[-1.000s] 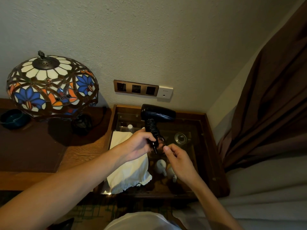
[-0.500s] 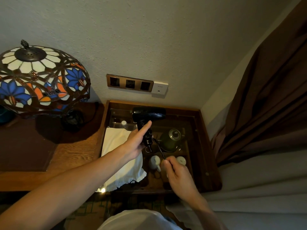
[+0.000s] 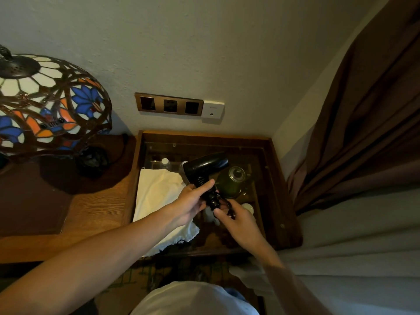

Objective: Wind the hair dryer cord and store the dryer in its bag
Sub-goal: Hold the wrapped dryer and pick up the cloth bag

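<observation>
A black hair dryer (image 3: 205, 165) is held above the glass-topped side table (image 3: 275, 178), nozzle pointing right. My left hand (image 3: 193, 202) grips its handle, where black cord (image 3: 212, 200) is coiled around it. My right hand (image 3: 238, 220) sits just below the handle and pinches the loose end of the cord. A white drawstring bag (image 3: 159, 196) lies flat on the left part of the glass, partly under my left forearm.
A stained-glass lamp (image 3: 45, 105) stands on the wooden desk (image 3: 95, 214) at left. Under the glass sit a green teapot (image 3: 233, 180) and a cup (image 3: 247, 208). Wall sockets (image 3: 169, 106) are behind; a brown curtain (image 3: 363, 121) and bed (image 3: 352, 235) lie right.
My right hand has come back up to the base of the handle with the cord. The dryer has tilted so its nozzle points more to the right.
</observation>
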